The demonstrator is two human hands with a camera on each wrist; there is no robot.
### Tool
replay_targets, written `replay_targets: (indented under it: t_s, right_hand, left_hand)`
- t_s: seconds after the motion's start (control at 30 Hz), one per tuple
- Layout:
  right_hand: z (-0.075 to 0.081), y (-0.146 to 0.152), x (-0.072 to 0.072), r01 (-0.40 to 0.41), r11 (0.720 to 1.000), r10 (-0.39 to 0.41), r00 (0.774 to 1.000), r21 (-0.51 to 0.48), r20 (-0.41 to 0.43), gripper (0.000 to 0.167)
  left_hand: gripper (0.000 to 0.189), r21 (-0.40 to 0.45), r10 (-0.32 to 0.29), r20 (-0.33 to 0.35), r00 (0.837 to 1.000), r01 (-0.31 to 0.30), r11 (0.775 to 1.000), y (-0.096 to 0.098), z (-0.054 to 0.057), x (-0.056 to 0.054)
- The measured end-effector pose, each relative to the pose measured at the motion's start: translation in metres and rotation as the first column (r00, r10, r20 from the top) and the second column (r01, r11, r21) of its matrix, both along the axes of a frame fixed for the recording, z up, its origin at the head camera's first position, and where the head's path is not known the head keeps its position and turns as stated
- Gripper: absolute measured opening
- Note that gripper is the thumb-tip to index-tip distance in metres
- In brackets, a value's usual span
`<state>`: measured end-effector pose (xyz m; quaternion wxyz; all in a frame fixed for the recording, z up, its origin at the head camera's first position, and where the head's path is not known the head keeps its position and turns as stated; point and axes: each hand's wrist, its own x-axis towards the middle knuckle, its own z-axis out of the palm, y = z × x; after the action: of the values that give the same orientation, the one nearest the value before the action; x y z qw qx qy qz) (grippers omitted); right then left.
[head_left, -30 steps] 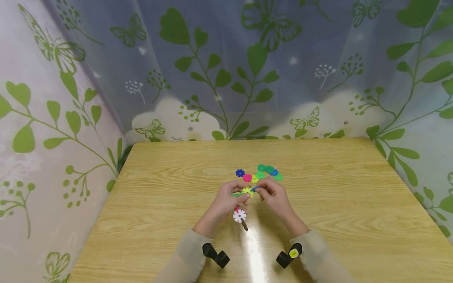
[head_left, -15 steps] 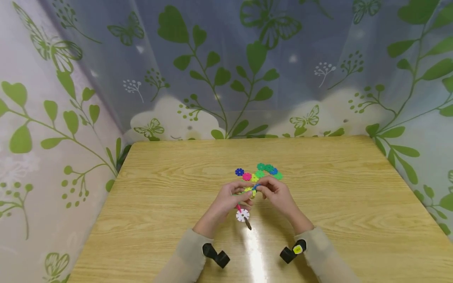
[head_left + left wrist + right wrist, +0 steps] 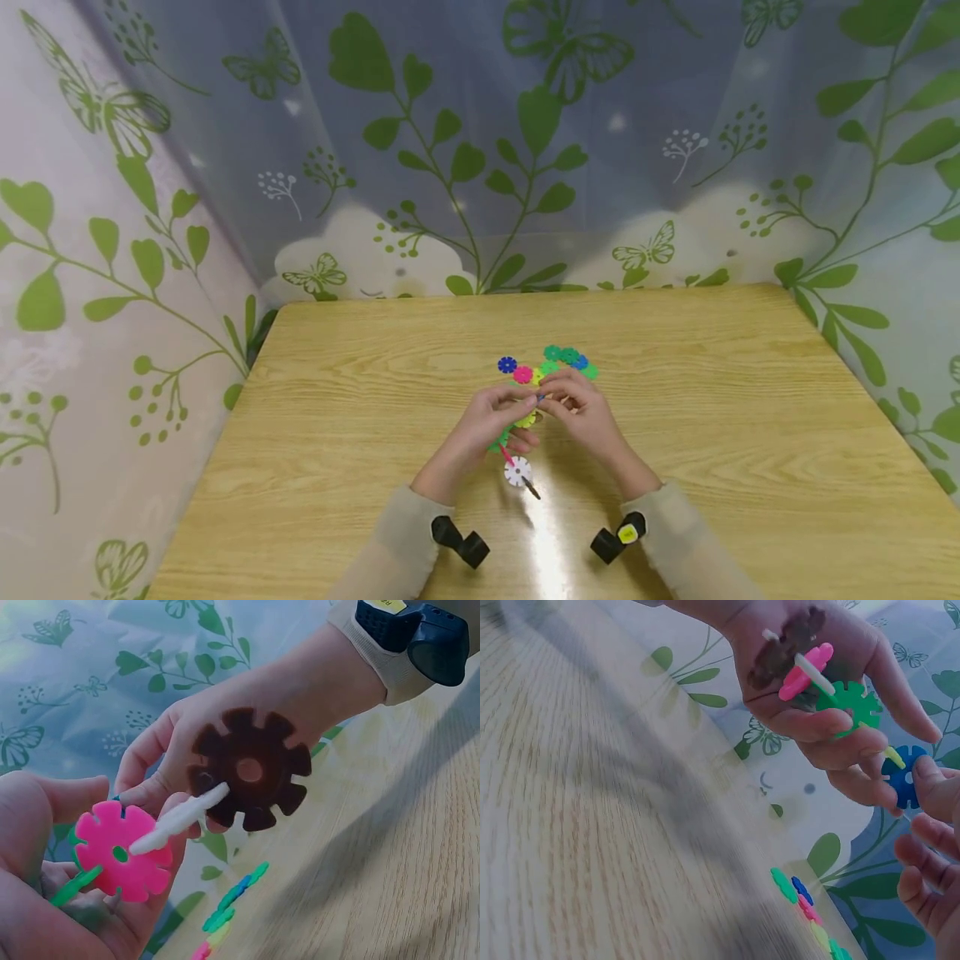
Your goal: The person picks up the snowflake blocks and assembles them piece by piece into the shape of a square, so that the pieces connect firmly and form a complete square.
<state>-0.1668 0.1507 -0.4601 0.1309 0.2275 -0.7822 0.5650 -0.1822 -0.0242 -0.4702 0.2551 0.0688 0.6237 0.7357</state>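
Slotted plastic discs are joined in a chain between my hands. My left hand (image 3: 480, 421) holds the chain near a green disc (image 3: 847, 709) and a yellow disc (image 3: 525, 419). Below it hang a pink disc (image 3: 142, 870), a white disc (image 3: 517, 479) and, at the end, a brown disc (image 3: 281, 769). My right hand (image 3: 583, 412) pinches a blue disc (image 3: 904, 780) between thumb and fingers, at the yellow disc's edge. In the head view the fingers mostly hide the blue disc. How deep the two discs' slots sit together, I cannot tell.
Loose discs lie beyond my hands on the wooden table (image 3: 360, 400), among them a dark blue disc (image 3: 507, 365), a pink loose disc (image 3: 522, 375) and several green ones. A leaf-patterned curtain (image 3: 450, 167) stands behind the table's far edge.
The white and brown end of the chain has shifted down and slightly right. More of the green disc shows below my left hand. My right fingers have closed in over the blue disc.
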Motion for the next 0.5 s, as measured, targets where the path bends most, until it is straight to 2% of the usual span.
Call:
replay_targets:
  t_s: [0.17,0.3,0.5]
  right_hand:
    - [0.002,-0.003,0.002,-0.001,1.0,0.001,1.0,-0.003,0.004,0.009]
    - [0.004,-0.001,0.001,0.011,0.999,-0.012,1.0,0.03,0.027,0.01]
    - [0.004,0.011,-0.003,0.109,0.992,-0.116,0.985,0.059,0.129,0.012]
  left_hand:
    - [0.043,-0.037,0.02,0.018,1.0,-0.019,0.999,0.001,-0.002,0.0]
    - [0.043,-0.043,0.032,0.024,0.999,-0.031,0.999,0.0,-0.004,-0.001]
    - [0.049,0.006,0.037,0.054,0.998,-0.037,0.999,-0.003,-0.003,-0.002]
